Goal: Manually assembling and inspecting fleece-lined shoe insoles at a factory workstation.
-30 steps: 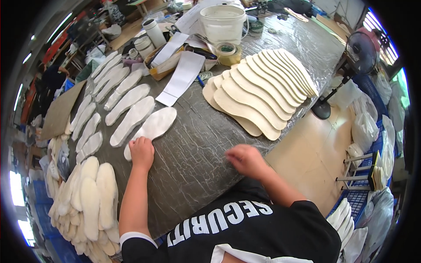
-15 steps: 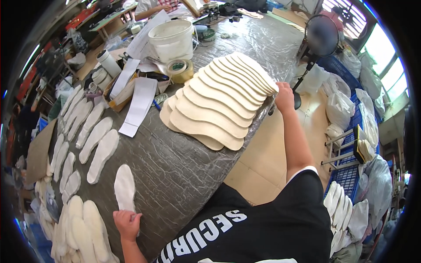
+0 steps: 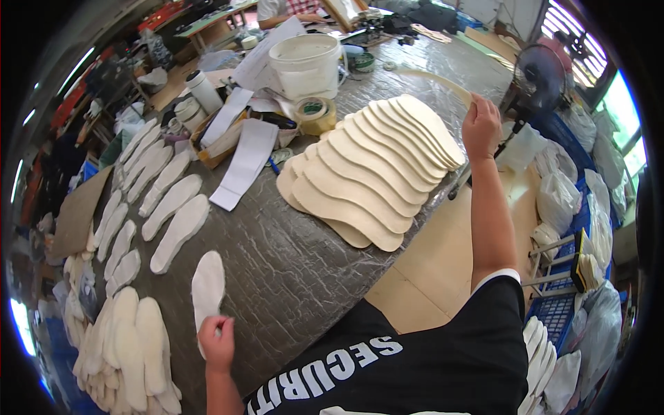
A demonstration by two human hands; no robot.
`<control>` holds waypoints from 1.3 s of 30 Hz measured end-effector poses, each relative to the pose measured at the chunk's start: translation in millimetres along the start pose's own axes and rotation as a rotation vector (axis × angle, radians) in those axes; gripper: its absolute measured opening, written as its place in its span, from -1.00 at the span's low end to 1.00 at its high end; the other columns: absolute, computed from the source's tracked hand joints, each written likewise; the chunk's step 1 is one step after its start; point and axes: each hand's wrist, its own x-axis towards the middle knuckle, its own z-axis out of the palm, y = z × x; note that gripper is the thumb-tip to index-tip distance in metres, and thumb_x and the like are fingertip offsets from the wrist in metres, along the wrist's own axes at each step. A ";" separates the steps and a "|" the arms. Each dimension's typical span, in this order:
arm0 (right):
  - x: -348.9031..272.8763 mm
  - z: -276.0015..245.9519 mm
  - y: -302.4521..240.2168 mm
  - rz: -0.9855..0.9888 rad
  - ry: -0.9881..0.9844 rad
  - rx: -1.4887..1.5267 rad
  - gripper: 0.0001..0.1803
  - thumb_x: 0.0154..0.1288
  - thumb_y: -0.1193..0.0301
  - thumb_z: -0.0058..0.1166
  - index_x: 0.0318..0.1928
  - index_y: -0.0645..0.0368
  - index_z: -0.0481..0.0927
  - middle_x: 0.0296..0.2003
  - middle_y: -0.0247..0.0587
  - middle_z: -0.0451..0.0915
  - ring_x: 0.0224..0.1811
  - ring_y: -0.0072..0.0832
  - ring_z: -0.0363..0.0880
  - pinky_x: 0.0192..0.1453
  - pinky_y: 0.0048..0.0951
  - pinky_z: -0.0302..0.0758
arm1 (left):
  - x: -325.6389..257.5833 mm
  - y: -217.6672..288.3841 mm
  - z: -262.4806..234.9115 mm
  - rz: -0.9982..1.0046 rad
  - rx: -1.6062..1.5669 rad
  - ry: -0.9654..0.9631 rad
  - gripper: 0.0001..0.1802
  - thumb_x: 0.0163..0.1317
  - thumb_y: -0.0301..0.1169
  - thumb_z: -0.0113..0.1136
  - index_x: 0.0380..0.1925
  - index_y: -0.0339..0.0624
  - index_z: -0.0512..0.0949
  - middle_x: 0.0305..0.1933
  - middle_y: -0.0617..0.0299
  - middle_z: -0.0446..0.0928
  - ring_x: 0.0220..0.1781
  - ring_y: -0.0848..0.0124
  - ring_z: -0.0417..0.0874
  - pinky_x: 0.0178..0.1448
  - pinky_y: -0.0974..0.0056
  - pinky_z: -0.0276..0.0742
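My left hand [image 3: 218, 344] pinches the near end of a white insole [image 3: 207, 287] lying flat on the dark worktable [image 3: 290, 259]. My right hand [image 3: 481, 126] is raised at the far right and holds a thin cream insole board [image 3: 436, 79] by its end, lifted off the fanned stack of cream insole boards [image 3: 370, 173]. A row of white insoles [image 3: 162, 197] lies along the left part of the table.
A white bucket [image 3: 306, 66], a tape roll [image 3: 316, 114], white paper strips [image 3: 245, 162] and small containers stand at the back. Stacked white insoles [image 3: 131, 353] pile at the lower left. A fan [image 3: 536, 76] and bags are at the right. Another person sits at a far table.
My right hand has lifted one cream board off the fanned stack. My left hand has come onto the near end of the white insole.
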 end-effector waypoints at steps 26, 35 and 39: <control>-230.0 -55.2 -440.0 1.136 -1.883 1.220 -0.74 0.38 0.42 0.04 -0.09 0.40 0.42 -0.34 -0.04 0.60 -0.46 -0.33 0.67 -0.41 -0.38 0.65 | -62.6 3.5 -112.5 -0.325 -0.817 0.343 -0.35 0.37 0.04 -0.04 0.15 -0.35 0.32 0.01 0.02 0.46 -0.19 0.39 0.53 -0.33 0.38 0.42; -232.4 -105.0 -376.3 1.312 -1.874 1.200 -0.86 0.35 0.50 -0.07 -0.29 0.33 0.50 -0.43 -0.09 0.60 -0.49 -0.34 0.66 -0.47 -0.35 0.63 | -73.4 -5.8 -112.4 -0.364 -0.657 0.172 -0.28 0.07 -0.02 0.38 0.03 -0.33 0.35 -0.08 0.14 0.47 -0.27 0.43 0.57 -0.19 0.34 0.52; -218.7 -149.8 -310.3 1.515 -1.928 1.114 -0.78 0.45 0.45 -0.15 -0.11 0.40 0.46 -0.38 -0.04 0.60 -0.47 -0.33 0.66 -0.43 -0.36 0.64 | -57.0 1.9 -106.4 -0.385 -0.513 -0.003 -0.12 0.01 -0.10 0.46 0.22 -0.39 0.29 0.07 0.14 0.48 -0.06 0.43 0.58 0.01 0.34 0.52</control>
